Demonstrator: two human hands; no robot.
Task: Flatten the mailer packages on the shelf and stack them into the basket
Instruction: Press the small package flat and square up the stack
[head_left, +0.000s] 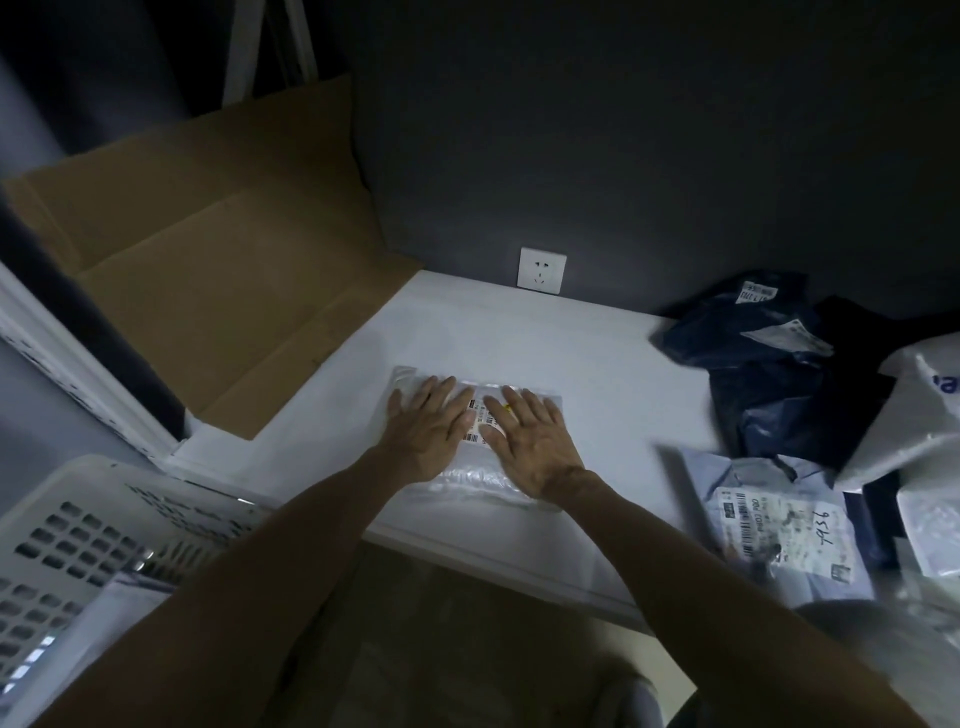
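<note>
Pressing down on a clear mailer (467, 480) with both palms, side by side, near the front edge of the white shelf (519, 332). Left hand (428, 426) flat on the mailer's left part, fingers straight and a little spread, pointing toward the wall. Right hand (530, 441) just beside it on the right part, fingers likewise straight and slightly fanned, gripping nothing. Thumbs close together over a white barcode label (480, 422), partly covered and showing only in the gap between the hands. Mailer lying flat on the shelf, its near edge close to the shelf lip, crinkled plastic visible below both wrists.

Heaped well to the right, apart from the clear mailer: dark mailers (769, 374) bunched against the wall, a white mailer (914, 415) overlapping them at the far right, and a pale mailer (779, 519) nearer the front edge, printed label up with handwritten digits.

Spread over the shelf's back left corner and beyond: flattened cardboard (208, 249), one flap resting on the white surface. Set into the dark wall just above the shelf, behind the hands: a white socket (542, 270).

Standing lower, left of the shelf and under the left forearm: a white slotted basket (67, 530), with something pale and flat inside, too dim to name.
</note>
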